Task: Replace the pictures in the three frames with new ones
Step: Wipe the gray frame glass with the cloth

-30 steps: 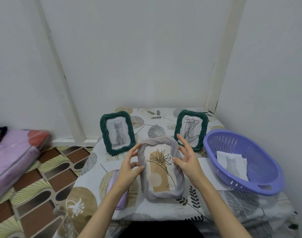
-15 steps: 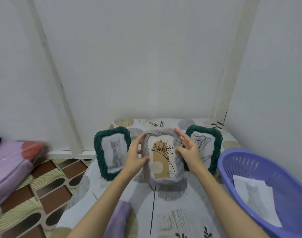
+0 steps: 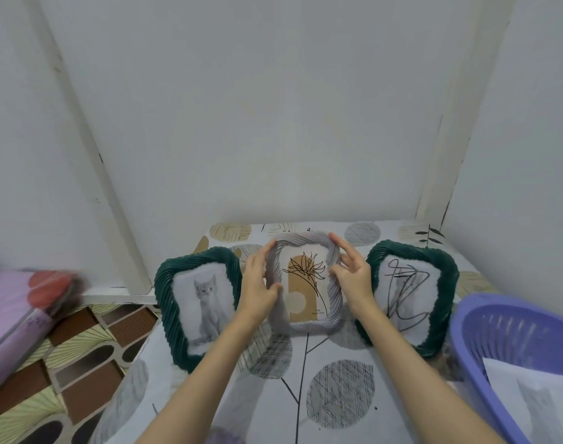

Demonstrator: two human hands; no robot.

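Hands frame the step: our left hand (image 3: 257, 285) and right hand (image 3: 353, 278) hold the grey frame (image 3: 305, 283) by its side rails at centre, between the green cat frame (image 3: 199, 304) at left and the green scribble frame (image 3: 408, 294) at right. We judge it wants setting down upright, level with its neighbours, before we let go. Lower right, a purple basket (image 3: 466, 328) holds loose prints. Patterned cloth covers the desk (image 3: 337, 392); tiled floor (image 3: 81, 363) shows lower left, white walls behind.

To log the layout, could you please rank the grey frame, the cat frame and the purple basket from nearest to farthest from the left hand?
1. grey frame: centre, held by the left hand.
2. cat frame: beside it, on the left.
3. purple basket: far right.
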